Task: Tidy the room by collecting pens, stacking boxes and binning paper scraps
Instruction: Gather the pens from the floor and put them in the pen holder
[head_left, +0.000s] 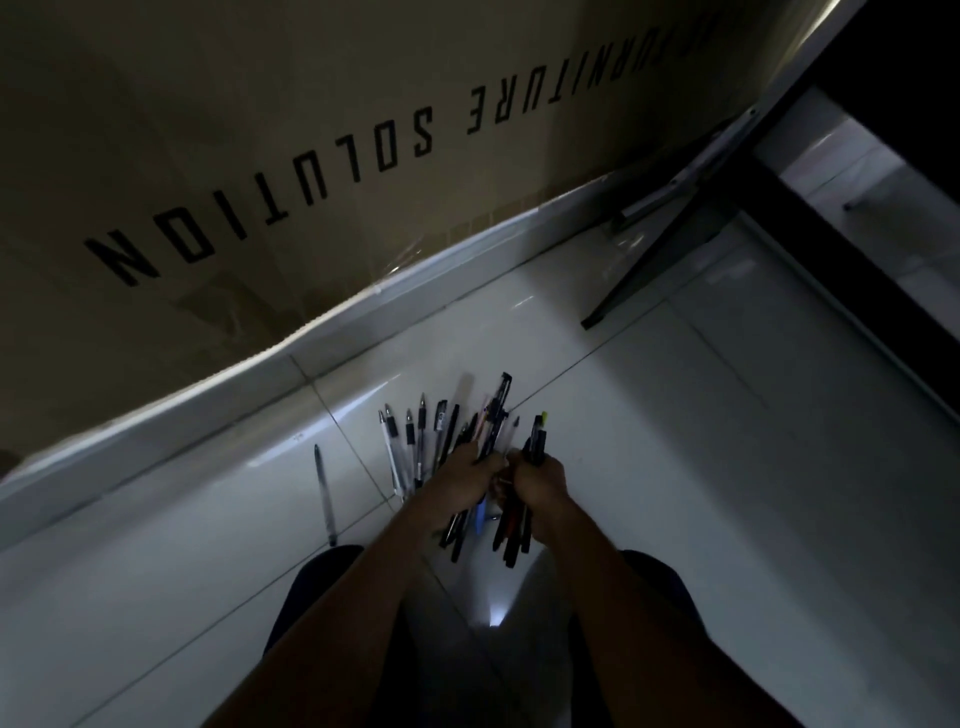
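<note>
Right, we looked down in dim light and the biggest thing in view was the box (260, 156), a huge cardboard face filling the upper left, its black lettering upside down to us: "SOLUTION" in full, and part of another word further right. Its lower edge ran along a pale skirting (291, 358) that slanted from the lower left up to the right.

Below that we had the floor (701, 467), glossy white tiles with dark grout lines and one small bright glint down between our knees. Up on the right a dark frame (691, 228) came down at an angle, its foot resting on the tiles.

Then our two bare forearms reached forward from the bottom of the view, wrists close together. Our left hand (467, 480) was curled over a fan of pens (415, 441), which lay spread on the tiles and poked out above and below the knuckles. How tightly it gripped them, we could not tell. Our right hand (537, 480) was closed in a fist round a bundle (537, 434) of dark pens, their tips sticking up past the thumb, one tipped yellow-green.

Smallest of all, a loose pen (324, 496) lay alone on the tiles, left of the fan and apart from it.
</note>
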